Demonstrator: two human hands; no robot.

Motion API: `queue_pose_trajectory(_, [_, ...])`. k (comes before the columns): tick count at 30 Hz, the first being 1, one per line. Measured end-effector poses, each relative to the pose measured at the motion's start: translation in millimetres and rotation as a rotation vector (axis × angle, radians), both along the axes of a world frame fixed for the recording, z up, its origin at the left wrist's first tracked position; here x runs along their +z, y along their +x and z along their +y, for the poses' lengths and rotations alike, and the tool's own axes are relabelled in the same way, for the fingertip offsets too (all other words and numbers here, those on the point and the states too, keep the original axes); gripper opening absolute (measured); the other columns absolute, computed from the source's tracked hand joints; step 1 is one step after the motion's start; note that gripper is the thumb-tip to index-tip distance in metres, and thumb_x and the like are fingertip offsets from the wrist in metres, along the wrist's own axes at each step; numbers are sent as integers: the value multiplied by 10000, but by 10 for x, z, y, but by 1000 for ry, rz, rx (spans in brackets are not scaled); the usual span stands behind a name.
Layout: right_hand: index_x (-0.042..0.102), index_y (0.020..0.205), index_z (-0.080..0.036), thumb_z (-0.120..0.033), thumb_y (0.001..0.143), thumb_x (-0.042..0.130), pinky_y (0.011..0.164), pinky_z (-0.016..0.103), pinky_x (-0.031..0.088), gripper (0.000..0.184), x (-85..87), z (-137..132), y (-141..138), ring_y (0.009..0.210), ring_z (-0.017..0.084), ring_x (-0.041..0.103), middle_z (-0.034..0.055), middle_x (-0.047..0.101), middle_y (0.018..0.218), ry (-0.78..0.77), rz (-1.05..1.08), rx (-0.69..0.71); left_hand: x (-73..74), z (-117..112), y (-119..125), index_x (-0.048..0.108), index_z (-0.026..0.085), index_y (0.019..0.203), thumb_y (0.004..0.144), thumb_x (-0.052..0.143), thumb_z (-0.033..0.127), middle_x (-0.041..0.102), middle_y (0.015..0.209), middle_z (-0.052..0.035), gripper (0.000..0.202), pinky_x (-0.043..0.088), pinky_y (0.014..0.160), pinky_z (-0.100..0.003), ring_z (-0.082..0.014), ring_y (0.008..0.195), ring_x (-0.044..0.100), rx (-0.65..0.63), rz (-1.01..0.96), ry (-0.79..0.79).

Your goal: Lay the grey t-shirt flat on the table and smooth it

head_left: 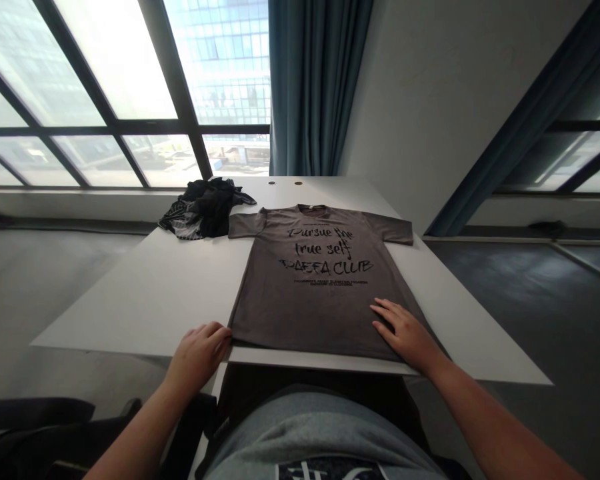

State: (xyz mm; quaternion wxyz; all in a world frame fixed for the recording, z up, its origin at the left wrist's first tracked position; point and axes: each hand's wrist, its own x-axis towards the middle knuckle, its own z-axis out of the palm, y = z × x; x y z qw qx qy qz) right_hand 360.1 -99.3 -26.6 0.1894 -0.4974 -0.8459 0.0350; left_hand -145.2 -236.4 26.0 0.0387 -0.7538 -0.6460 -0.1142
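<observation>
A grey-brown T-shirt with black lettering lies spread flat, front up, its collar at the far side and its hem along the table's near edge. At the hem's left corner, my left hand has its fingers closed on the cloth. My right hand rests open on the lower right of the shirt, palm down with fingers somewhat apart. Both sleeves extend out to the sides, and the left one reaches close to a heap of black clothing.
The white table carries the shirt and the heap, and two small round discs or holes show near its far end. Beyond it hang blue curtains beside large windows. A dark chair stands at the lower left.
</observation>
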Motion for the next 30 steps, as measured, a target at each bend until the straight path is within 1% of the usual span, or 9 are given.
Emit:
queue_pose_trajectory(4, [742,1227,-212,-461,1028,471,1125,523,499,418,105,-100,131,1297,313,613,136,681,1355,28,98,38,-25,-41,-10,715,242,1049,1018,453,314,738,978,-55,274,499,789,-355,-230,844,701,62,-52,80])
queue_pose_trajectory(9, [738,1262,-253,-531,980,569,1123,544,499,430,207,-288,392,1323,329,589,131,664,1383,-15,67,131,-72,-159,20,673,242,970,990,466,291,734,908,-32,213,477,733,-331,-217,797,694,163,-124,74])
queue_pose_trajectory(12, [741,1264,-262,-585,933,637,1107,542,516,474,203,-413,559,1314,337,600,135,665,1385,-49,57,141,-88,-191,35,654,237,899,975,493,293,733,867,-34,186,466,772,-356,-243,835,684,171,-74,58])
queue_pose_trajectory(15, [764,1206,-262,-560,951,629,1070,527,549,415,176,-520,688,1247,325,650,136,693,1338,-42,96,113,-87,-182,43,657,231,873,973,507,296,730,857,-48,192,455,791,-379,-266,870,667,172,-2,53])
queue_pose_trajectory(19, [781,1139,-268,-522,977,600,1026,509,582,351,206,-589,702,1172,310,692,125,737,1248,-32,129,100,-60,-134,76,699,233,968,980,513,323,740,961,-70,208,459,792,-396,-285,913,665,159,50,57])
queue_pose_trajectory(22, [782,1122,-272,-494,985,589,1012,499,591,324,304,-590,531,1145,304,702,120,754,1193,-22,145,122,-20,-79,120,715,246,1081,976,521,317,739,1073,-82,232,470,808,-401,-289,969,670,129,60,60])
queue_pose_trajectory(24, [779,1118,-270,-450,999,572,996,476,601,299,397,-585,315,1116,288,713,117,762,1163,-26,165,161,22,-35,148,719,249,1061,979,508,286,740,1064,-79,229,471,808,-399,-282,960,673,107,60,57])
queue_pose_trajectory(28, [768,1122,-254,-337,1031,517,950,391,611,279,627,-610,-367,1045,233,735,99,777,1098,-80,247,332,153,52,176,697,237,988,995,489,299,731,997,-71,216,483,834,-391,-265,929,675,85,-10,130])
queue_pose_trajectory(30, [759,1128,-231,-299,1033,521,939,342,603,265,745,-647,-796,1030,204,736,84,781,1086,-142,286,512,233,81,177,679,234,972,992,492,318,720,977,-65,205,490,843,-376,-255,922,675,81,-75,160])
